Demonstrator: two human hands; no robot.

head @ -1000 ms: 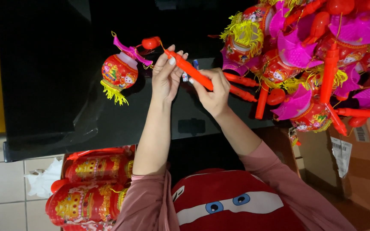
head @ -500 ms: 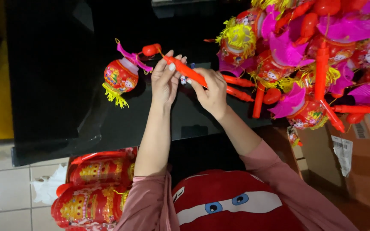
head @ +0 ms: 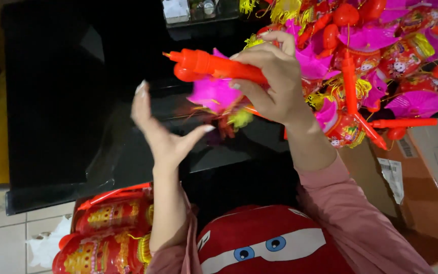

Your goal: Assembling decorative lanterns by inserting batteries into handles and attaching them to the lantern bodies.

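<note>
Both arms wear dusty pink long sleeves, the left sleeve [head: 171,256] bunched near the elbow, the right sleeve [head: 353,218] pushed up to mid forearm. The left hand [head: 163,132] and right hand [head: 272,83] are bare, with pale nails.

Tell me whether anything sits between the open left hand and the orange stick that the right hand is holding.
Nothing visible does. The left hand is open, palm toward the orange stick, with only bare black table behind the gap. The right hand grips the stick, and the pink lantern hangs just below it, beside that gap.
</note>
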